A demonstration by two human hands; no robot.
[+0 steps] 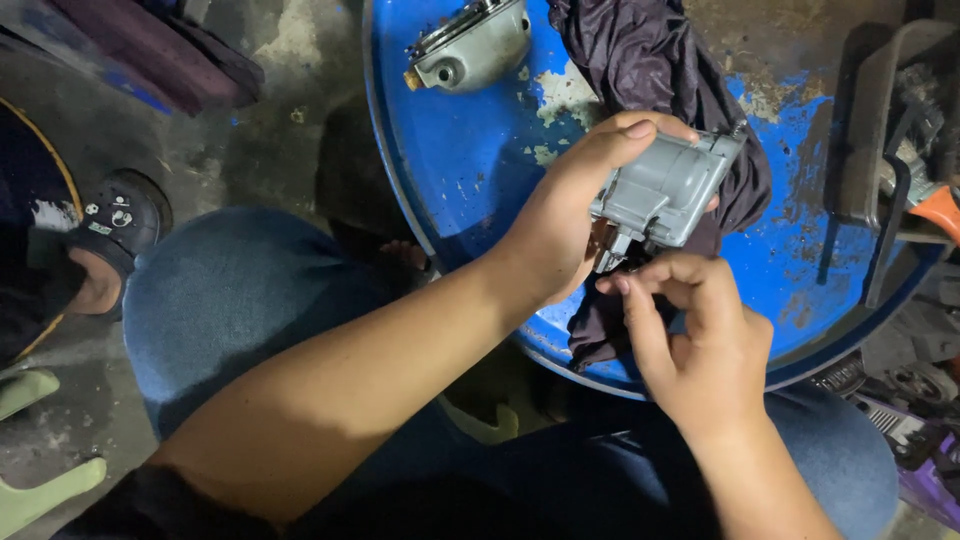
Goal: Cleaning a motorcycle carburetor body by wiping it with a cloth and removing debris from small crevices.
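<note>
Bare forearms, blue jeans (230, 300) (dark sleeve (150, 505) at left elbow)

grey metal housing (665, 190), tilted, held above drum

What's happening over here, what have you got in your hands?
A seated person holds a small grey metal part in the left hand, over a blue drum top. The right hand pinches at the part's lower end with its fingertips. A dark cloth lies under the part, and another grey metal piece sits further back on the drum.
</note>
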